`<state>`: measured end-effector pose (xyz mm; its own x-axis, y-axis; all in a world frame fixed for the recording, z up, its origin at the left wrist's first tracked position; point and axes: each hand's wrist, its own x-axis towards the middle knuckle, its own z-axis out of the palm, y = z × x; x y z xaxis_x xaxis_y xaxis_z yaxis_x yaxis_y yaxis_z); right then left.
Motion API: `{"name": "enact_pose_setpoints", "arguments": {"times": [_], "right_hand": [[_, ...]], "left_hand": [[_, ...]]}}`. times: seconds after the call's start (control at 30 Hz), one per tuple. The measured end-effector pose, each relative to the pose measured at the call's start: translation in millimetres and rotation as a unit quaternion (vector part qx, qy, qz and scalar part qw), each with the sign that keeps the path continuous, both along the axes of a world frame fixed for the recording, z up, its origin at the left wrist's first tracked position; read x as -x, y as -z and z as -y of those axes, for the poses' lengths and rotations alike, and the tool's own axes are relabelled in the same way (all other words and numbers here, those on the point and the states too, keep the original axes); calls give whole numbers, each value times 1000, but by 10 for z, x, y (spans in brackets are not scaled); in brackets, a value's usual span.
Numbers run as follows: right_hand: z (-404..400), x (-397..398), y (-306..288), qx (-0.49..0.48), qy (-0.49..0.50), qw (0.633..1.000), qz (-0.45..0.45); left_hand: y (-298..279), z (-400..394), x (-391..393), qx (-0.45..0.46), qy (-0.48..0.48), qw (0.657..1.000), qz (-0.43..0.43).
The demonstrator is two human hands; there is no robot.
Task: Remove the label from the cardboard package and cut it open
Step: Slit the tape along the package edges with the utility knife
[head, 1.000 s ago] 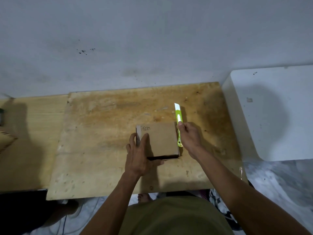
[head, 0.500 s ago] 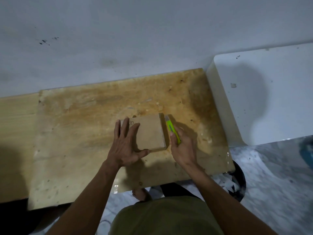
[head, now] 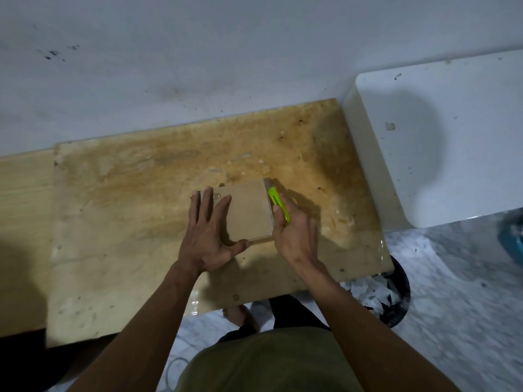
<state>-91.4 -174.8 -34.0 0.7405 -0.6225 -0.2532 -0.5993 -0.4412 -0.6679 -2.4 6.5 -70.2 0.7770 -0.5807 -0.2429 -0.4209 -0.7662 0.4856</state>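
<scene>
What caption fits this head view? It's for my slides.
Left hand steadies a cardboard package while right hand runs a green utility knife along its right edge.

The person wears an olive-green top (head: 271, 363); both forearms are bare to the elbow, left hand (head: 208, 239) and right hand (head: 295, 236) ungloved, ringless

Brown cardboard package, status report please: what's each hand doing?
Left hand flat on brown cardboard package, pinning it. Right hand gripping lime-green utility knife against package's right side. Nothing in the way.
</scene>
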Motion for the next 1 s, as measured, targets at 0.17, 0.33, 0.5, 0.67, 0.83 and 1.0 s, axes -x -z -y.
{"name": "enact_pose_setpoints", "arguments": {"times": [0.17,0.33,0.5,0.67,0.83,1.0], "right_hand": [[-55,-39,-35,9,12,1000,4],[-87,-78,-74,29,14,999,0],[-125,-59,-113,27,12,1000,-3],[-125,-31,-161,47,-8,999,-10],[-139,-27,-226,68,-26,997,-16],[-165,22,-256,90,-45,994,-32]], "left_hand": [[-5,-2,-5,-3,4,1000,-7],[-15,-2,-17,-14,7,1000,-16],[-4,-26,-27,-31,19,999,-13],[-27,-41,-33,-64,32,997,-15],[-29,-37,-36,-87,37,995,-14],[-32,-8,-4,-70,31,997,-5]]}}
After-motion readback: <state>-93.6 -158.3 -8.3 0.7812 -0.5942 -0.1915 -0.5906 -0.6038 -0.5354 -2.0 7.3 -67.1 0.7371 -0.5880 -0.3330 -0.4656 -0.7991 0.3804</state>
